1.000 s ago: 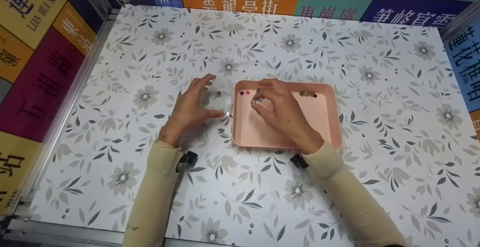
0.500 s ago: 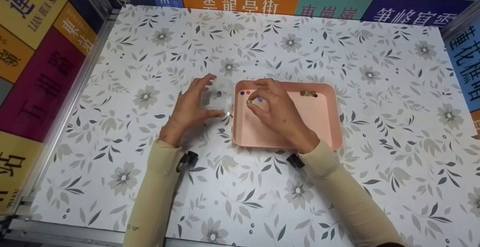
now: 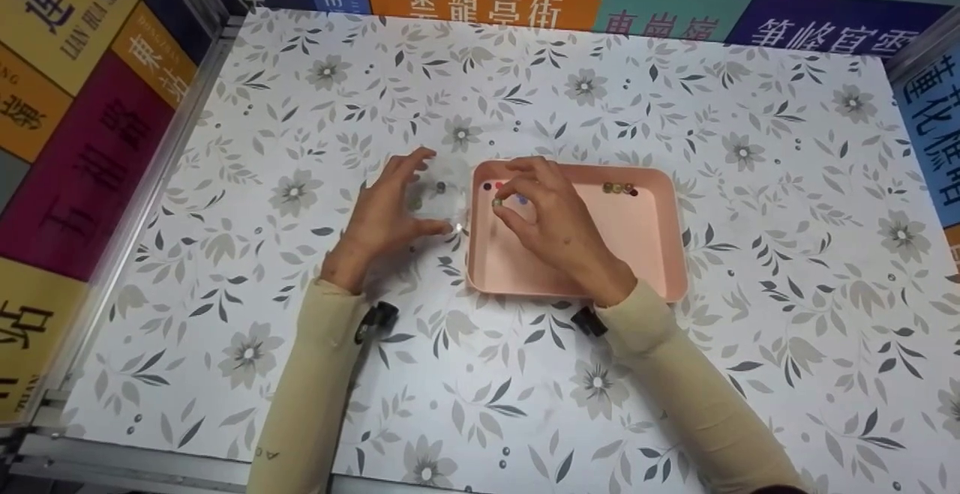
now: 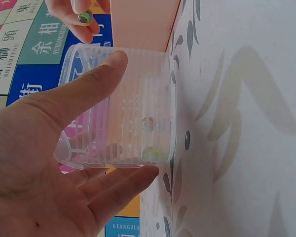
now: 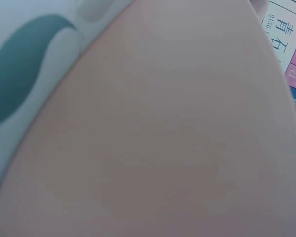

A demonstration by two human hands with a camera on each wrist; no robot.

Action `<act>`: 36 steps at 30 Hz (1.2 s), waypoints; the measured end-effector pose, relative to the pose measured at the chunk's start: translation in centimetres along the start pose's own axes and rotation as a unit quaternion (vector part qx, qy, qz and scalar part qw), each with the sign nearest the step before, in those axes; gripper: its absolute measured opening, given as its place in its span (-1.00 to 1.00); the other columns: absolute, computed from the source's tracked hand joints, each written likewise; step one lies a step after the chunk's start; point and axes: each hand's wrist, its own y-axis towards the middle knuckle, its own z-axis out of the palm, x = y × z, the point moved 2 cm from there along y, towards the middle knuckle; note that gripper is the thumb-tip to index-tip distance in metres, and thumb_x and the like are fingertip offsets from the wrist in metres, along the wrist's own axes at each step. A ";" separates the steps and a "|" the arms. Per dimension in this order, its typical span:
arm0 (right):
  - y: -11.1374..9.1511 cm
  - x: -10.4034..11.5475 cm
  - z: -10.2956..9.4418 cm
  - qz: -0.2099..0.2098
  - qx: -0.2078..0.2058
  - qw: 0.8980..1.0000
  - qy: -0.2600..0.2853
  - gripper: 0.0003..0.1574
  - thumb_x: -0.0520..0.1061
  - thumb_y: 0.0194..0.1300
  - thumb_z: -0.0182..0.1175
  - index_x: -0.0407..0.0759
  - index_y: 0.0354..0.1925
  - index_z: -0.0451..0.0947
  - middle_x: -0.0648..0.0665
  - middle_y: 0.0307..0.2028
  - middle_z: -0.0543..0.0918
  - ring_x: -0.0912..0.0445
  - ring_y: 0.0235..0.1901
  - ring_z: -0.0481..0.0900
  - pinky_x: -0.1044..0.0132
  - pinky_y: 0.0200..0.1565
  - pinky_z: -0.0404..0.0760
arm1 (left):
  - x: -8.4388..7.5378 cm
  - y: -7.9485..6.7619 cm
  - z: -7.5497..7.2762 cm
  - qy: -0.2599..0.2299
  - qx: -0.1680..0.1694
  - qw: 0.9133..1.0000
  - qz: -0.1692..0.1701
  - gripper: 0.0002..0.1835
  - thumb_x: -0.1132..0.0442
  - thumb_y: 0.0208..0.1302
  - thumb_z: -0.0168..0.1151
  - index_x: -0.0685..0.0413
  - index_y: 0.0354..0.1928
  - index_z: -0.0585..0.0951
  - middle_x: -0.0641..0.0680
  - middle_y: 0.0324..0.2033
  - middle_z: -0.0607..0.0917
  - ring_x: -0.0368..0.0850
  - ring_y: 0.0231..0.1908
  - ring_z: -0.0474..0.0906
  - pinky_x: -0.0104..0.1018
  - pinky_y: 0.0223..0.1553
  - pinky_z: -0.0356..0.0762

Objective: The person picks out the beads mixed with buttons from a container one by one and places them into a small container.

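My left hand (image 3: 382,213) holds a clear plastic box (image 4: 138,74), thumb along one side and fingers on the opposite one. A few marbles (image 4: 147,123) show through its wall, near the bottom. Thumb and index finger of my right hand (image 3: 559,220) pinch a greenish glass marble (image 4: 84,17) over the left part of a pink tray (image 3: 671,254), close to the box. Under this hand, a blue marble (image 3: 523,199) is partly in sight in the tray. The right wrist view is mostly filled by the tray's wall (image 5: 163,123), and the fingertips are out of it.
Several greenish marbles (image 3: 618,188) and a dark one (image 3: 634,193) lie along the tray's far side, toward the right. A dark blue marble (image 3: 487,187) sits in its far left corner, beside a red one. Printed panels (image 3: 487,3) border the flower-patterned tabletop (image 3: 300,142).
My right hand has moved slightly left, toward the box, with the marble pinched, and then stays nearly still. The left hand keeps its grip on the box.
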 end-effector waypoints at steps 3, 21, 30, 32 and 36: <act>0.1 0.1 0.1 -0.002 0.000 1.000 0.000 -0.88 -0.11 0.39 0.38 -0.13 -0.16 0.73 -0.15 0.29 0.58 -0.01 0.37 0.46 0.11 0.43 0.46 | 0.0 0.0 0.0 -0.001 0.001 1.000 0.001 0.17 0.05 -0.10 0.75 -0.28 0.57 0.25 0.06 0.40 0.47 0.13 0.36 0.50 0.18 0.48 0.30; 0.4 0.5 0.9 -0.024 -0.002 1.000 -0.002 -0.88 -0.14 0.38 0.39 -0.13 -0.13 0.73 -0.16 0.28 0.59 -0.02 0.38 0.46 0.12 0.46 0.43 | 0.2 0.0 -0.1 0.007 -0.006 1.000 0.023 0.14 0.02 -0.09 0.74 -0.25 0.55 0.28 0.07 0.36 0.49 0.11 0.31 0.54 0.22 0.41 0.34; 0.6 0.6 1.2 -0.028 0.003 1.000 -0.008 -0.84 -0.13 0.38 0.39 -0.13 -0.10 0.73 -0.14 0.27 0.59 0.00 0.37 0.47 0.16 0.45 0.44 | 0.1 0.0 0.0 0.001 -0.008 1.000 0.020 0.15 0.05 -0.11 0.75 -0.24 0.55 0.29 0.07 0.36 0.49 0.10 0.32 0.53 0.19 0.43 0.35; 0.7 0.6 1.2 -0.029 0.002 1.000 -0.011 -0.83 -0.12 0.38 0.39 -0.11 -0.08 0.73 -0.13 0.26 0.59 0.01 0.36 0.47 0.16 0.44 0.45 | 0.1 0.0 0.0 0.001 -0.009 1.000 0.018 0.15 0.04 -0.11 0.75 -0.27 0.55 0.28 0.06 0.37 0.49 0.09 0.33 0.53 0.18 0.44 0.35; 0.8 0.7 1.5 -0.032 0.001 0.999 -0.010 -0.83 -0.12 0.38 0.39 -0.12 -0.08 0.73 -0.14 0.25 0.60 0.00 0.34 0.49 0.16 0.41 0.47 | 0.2 -0.1 0.0 -0.001 -0.009 1.000 0.020 0.15 0.04 -0.10 0.75 -0.28 0.56 0.28 0.06 0.37 0.49 0.09 0.33 0.53 0.16 0.44 0.37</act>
